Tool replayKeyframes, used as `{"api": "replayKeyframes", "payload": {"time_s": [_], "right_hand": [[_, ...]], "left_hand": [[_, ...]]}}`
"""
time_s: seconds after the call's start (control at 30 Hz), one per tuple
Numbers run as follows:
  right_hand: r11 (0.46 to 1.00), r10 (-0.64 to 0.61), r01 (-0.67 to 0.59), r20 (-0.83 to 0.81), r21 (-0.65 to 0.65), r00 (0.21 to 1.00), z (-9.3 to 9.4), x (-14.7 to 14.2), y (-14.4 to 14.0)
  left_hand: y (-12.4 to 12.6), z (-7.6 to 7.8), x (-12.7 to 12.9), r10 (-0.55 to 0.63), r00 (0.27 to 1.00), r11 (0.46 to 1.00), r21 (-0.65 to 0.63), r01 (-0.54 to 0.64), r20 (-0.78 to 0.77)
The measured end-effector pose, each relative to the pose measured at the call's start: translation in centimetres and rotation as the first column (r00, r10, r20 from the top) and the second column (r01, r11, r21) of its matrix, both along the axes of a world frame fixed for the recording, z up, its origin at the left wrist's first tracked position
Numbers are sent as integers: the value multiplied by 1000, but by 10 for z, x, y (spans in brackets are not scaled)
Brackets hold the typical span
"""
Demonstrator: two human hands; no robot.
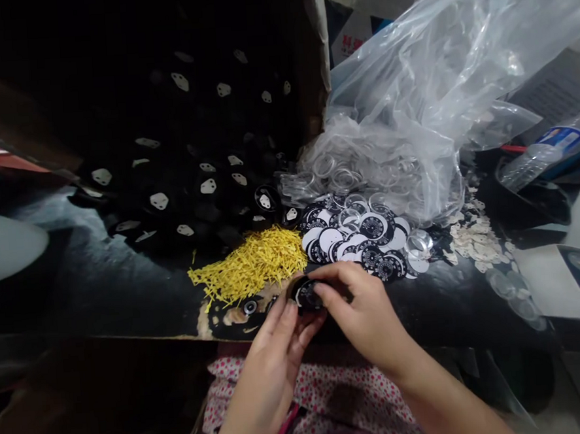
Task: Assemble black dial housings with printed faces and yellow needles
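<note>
Dark table [102,287]: yellow sticks [251,264], printed discs [365,238].

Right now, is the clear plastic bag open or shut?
Open. The clear plastic bag has its mouth gaping toward the table, with clear rings spilling out.

Both hands meet low in the middle, fingertips pinched together. Left hand [273,355] comes up from below, palm tilted up and fingers curled inward, while the right hand [362,307] reaches in from the right, forearm angled, knuckles up, thumb and forefinger closed.
</note>
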State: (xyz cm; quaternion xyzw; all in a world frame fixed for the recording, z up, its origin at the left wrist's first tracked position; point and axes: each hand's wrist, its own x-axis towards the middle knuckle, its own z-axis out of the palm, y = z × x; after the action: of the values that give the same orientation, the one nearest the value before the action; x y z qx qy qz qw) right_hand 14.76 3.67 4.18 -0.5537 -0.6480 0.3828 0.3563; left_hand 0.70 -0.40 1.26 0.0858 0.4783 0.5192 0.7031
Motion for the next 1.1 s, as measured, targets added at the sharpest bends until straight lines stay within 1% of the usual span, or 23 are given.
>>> {"api": "replayKeyframes", "payload": {"time_s": [0.07, 0.1, 0.13, 0.2, 0.27, 0.33, 0.4, 0.5, 0.67, 0.8, 0.9, 1.0, 1.1], "right_hand": [[999, -37, 37, 1, 26, 999, 0, -7, -2], [998, -57, 57, 1, 16, 998, 0, -8, -2], [998, -64, 64, 5, -11, 998, -1, -9, -2], [994, -40, 41, 17, -99, 999, -2, -8, 0], [983, -5, 8, 11, -185, 1000, -2, -5, 1], [974, 6, -6, -1, -228, 1000, -3, -1, 3], [969, 32, -31, -3, -244, 999, -3, 1, 5], [966, 79, -72, 16, -250, 997, -2, 4, 6], [961, 103, -80, 74, -266, 992, -1, 4, 7], [960, 83, -50, 109, -275, 991, -4, 4, 8], [964, 80, -38, 151, -263, 985, -5, 4, 5], [951, 162, -129, 100, -280, 982, -3, 2, 0], [934, 275, -251, 63, -253, 959, -1, -3, 1]], "left_hand": [[-3, -2, 1, -34, 997, 999, 17, 35, -62], [-5, -3, 1, -49, 995, 998, 24, 51, -89], [-5, -5, 0, -64, 992, 997, 30, 67, -111], [-5, -9, -3, -95, 984, 993, 53, 104, -150], [-5, -14, -6, -136, 971, 982, 101, 158, -196], [-4, -17, -9, -178, 955, 963, 158, 219, -237], [-3, -20, -11, -207, 946, 950, 181, 255, -248], [-1, -22, -13, -254, 932, 935, 182, 305, -260], [2, -25, -18, -313, 890, 904, 182, 387, -332], [3, -25, -19, -307, 863, 894, 189, 405, -401], [1, -25, -18, -298, 871, 904, 177, 389, -390], [-3, -27, -21, -286, 884, 925, 133, 356, -370], [-9, -27, -30, -230, 877, 954, 82, 290, -422]]}}
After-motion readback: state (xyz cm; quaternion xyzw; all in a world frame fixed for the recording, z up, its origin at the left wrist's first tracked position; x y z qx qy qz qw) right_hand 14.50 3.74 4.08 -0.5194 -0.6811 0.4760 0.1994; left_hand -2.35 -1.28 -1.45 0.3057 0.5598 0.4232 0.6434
